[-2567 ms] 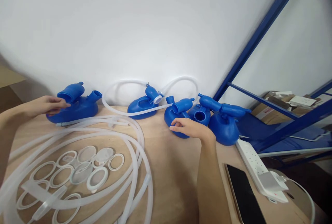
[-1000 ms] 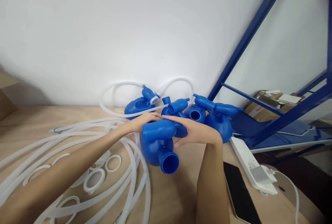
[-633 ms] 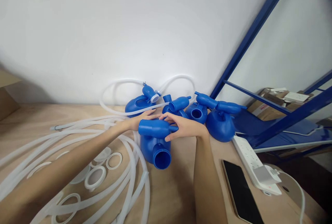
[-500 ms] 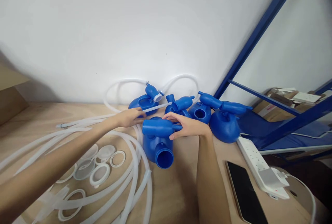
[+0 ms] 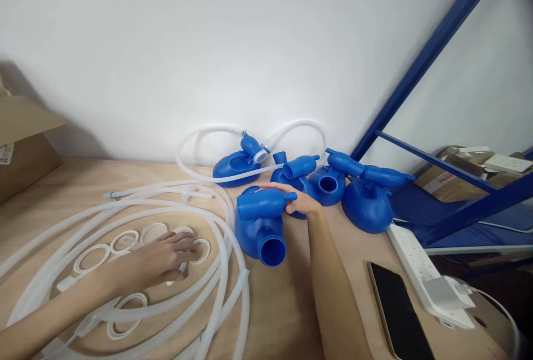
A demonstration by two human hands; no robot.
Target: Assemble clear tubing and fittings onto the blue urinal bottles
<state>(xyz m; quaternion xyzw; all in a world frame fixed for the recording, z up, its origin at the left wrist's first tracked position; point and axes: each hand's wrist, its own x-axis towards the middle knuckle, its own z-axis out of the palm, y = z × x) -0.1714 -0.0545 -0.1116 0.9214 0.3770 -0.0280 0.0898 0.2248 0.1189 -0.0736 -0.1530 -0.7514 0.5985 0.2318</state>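
A blue plastic urinal bottle (image 5: 254, 235) stands in front of me, its round open mouth facing me and a blue bottle-shaped piece lying across its top. My right hand (image 5: 303, 203) is closed around the back and right end of that top piece, with part of the fingers hidden behind it. To the left, my left hand (image 5: 164, 257) is over the white plastic rings and caps, fingers bent and somewhat apart, with nothing visibly held. One white ring (image 5: 203, 251) lies by its fingertips. Clear-white hoses (image 5: 214, 221) loop around the rings and beside the bottle.
Several more blue bottles (image 5: 366, 207) stand along the wall, one with a white hose attached. A black phone (image 5: 400, 310) and a white power strip (image 5: 416, 271) lie at the right. A cardboard box (image 5: 29, 165) is at far left; a blue metal rack (image 5: 458, 204) stands right.
My left hand has moved from the hose behind the bottle down and left to the rings. My right hand stays on the bottle. The view has shifted slightly left.
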